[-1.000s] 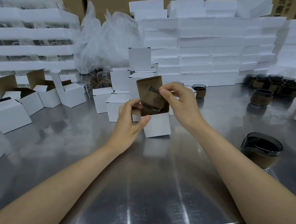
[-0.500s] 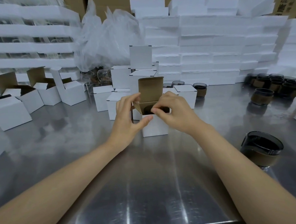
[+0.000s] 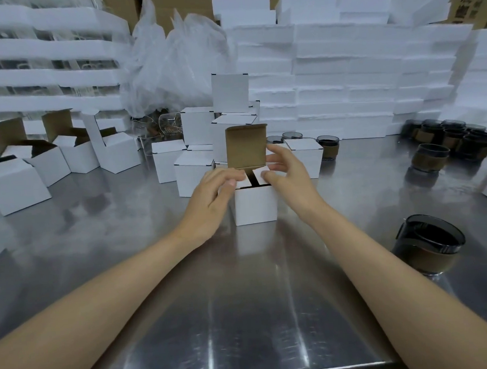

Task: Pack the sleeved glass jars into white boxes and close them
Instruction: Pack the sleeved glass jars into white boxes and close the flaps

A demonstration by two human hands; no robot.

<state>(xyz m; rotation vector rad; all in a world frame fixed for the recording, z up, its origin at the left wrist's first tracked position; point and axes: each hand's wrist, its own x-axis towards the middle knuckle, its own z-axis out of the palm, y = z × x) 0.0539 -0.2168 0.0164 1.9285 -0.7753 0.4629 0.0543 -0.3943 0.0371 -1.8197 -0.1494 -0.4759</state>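
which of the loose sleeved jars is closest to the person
The sleeved jar alone at the table's front right, beside the right forearm; the others stand farther back.

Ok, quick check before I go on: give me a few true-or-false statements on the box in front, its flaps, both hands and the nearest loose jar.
1. The tall lid flap of the front box stands upright. True.
2. Both side flaps are folded inward. True: the left hand presses one, the right hand the other.
3. The right hand holds a jar. False: it only touches a flap.
4. The nearest sleeved jar stands left of the box. False: it stands on the right.
5. The box is fully closed. False: a dark gap shows between the flaps.
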